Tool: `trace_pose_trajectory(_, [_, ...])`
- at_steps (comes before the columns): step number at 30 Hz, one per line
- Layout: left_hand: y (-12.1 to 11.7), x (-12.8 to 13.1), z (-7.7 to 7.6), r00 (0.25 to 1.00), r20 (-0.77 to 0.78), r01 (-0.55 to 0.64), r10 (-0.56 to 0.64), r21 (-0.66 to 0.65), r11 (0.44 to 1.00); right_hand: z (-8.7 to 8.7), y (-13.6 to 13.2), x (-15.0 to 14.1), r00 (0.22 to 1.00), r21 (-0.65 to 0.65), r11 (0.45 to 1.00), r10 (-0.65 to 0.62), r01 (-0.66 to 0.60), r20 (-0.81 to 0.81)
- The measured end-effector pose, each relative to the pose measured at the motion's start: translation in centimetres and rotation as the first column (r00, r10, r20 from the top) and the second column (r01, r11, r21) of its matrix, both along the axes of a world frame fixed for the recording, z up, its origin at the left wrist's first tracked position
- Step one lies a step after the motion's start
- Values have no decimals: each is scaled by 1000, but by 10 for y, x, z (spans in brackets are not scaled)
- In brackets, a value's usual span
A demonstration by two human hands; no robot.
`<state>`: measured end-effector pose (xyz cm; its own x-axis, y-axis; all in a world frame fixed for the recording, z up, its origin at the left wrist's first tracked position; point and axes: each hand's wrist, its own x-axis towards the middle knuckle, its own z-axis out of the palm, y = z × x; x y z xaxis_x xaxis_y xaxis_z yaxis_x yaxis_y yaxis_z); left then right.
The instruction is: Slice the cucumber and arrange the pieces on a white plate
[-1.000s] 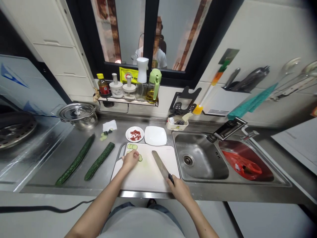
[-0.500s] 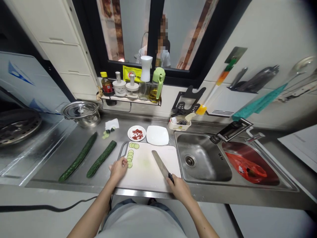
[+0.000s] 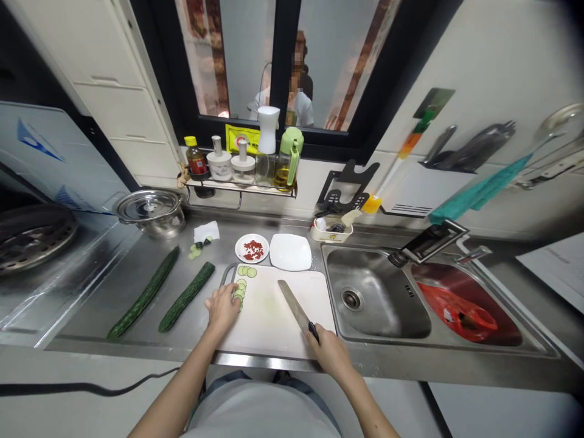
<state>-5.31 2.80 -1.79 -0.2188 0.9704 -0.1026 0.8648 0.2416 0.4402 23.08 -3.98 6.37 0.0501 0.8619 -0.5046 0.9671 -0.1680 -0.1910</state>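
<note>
Near the middle of the frame, the left hand (image 3: 223,305) is now set over the column of cucumber slices (image 3: 241,284) along the left side of the white cutting board (image 3: 278,337). Half a second ago it was beside the column's lower end, leaving the slices in plain sight; now its bent fingers hide the lower ones, and whether they pinch a slice or only press on it cannot be told. A second ago the hand was farther right, by a loose slice near the board's centre; that spot is now bare. The short row of slices (image 3: 247,271) at the board's upper left corner has not changed. At lower right of centre, the right hand (image 3: 329,348) stays closed around the handle of the knife (image 3: 294,304), whose blade points up and left over the board, much as before. Two whole cucumbers, the longer one (image 3: 143,298) and the shorter one (image 3: 186,298), lie unmoved at left of centre, and the dish (image 3: 239,248) of red pieces (image 3: 253,249) remains just above the board.
</note>
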Motion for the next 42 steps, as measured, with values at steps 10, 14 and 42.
trace_pose_trajectory(10, [61, 27, 11, 992, -113, 55, -54, 8, 998, -5, -1, 0, 1000, 9, 1000, 1, -1, 18])
trace_pose_trajectory(14, [68, 27, 13, 983, -150, 101, -103, -18, 995, -7, -2, 1, 1000, 10, 1000, -6, 6, 21])
trace_pose_trajectory(42, [46, 57, 20, 965, 163, 232, -204, -179, 956, -5, 7, 1, 1000, -27, 1000, 1, -2, -20])
